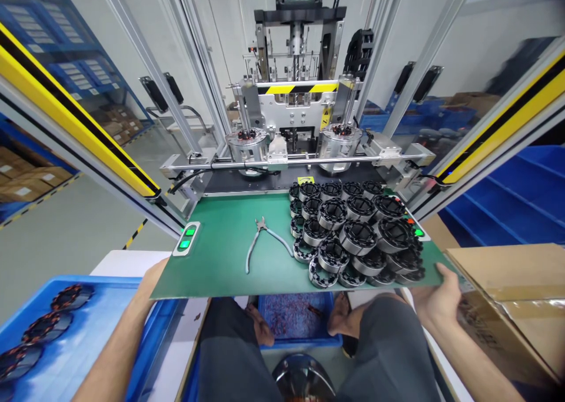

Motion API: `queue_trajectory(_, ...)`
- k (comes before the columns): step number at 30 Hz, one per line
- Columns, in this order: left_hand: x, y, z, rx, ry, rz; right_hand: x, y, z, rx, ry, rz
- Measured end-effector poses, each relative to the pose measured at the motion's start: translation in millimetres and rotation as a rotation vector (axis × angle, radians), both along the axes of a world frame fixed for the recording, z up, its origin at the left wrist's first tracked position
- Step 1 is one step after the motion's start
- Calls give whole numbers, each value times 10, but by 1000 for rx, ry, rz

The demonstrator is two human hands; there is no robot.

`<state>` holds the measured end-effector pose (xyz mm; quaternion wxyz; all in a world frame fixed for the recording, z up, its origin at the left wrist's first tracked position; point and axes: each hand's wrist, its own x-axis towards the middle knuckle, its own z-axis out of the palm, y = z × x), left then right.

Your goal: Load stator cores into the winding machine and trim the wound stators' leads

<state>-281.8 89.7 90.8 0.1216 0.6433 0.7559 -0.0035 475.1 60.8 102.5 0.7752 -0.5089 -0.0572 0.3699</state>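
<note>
My left hand (155, 274) is at the left edge of the green work surface (220, 237), its fingers hidden behind that edge. My right hand (441, 299) is at the right edge with the thumb up against it; the other fingers are out of sight. Diagonal cutters (261, 228) with grey-blue handles lie spread open on the green surface. To their right stand rows of ring-shaped stator cores (358, 237) with black toothed liners, some stacked on others. Neither hand touches the cutters or the cores.
Behind the surface stands a machine with two metal fixtures (249, 149), each with copper-coloured windings on top. Green-lit buttons (187, 238) flank the surface. A blue tray (110, 290) with wound stators (46, 325) is at left, a cardboard box (507, 272) at right, a blue bin (295, 340) below.
</note>
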Motion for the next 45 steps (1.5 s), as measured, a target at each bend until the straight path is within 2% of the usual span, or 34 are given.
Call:
queue_trajectory(10,49,-22,59,-24,13,21,-40,14,19,36,3,-23)
queue_trajectory(25,-42,-33,-29,10,-13,14,-144,3,123,36,-15,-23)
queue_trajectory(33,-28,32,-15,-16,-6,5,-129,-7,123,39,-11,-16)
queue_trajectory(45,-18,2,4,-31,4,8,-201,-20,205,12,-41,0)
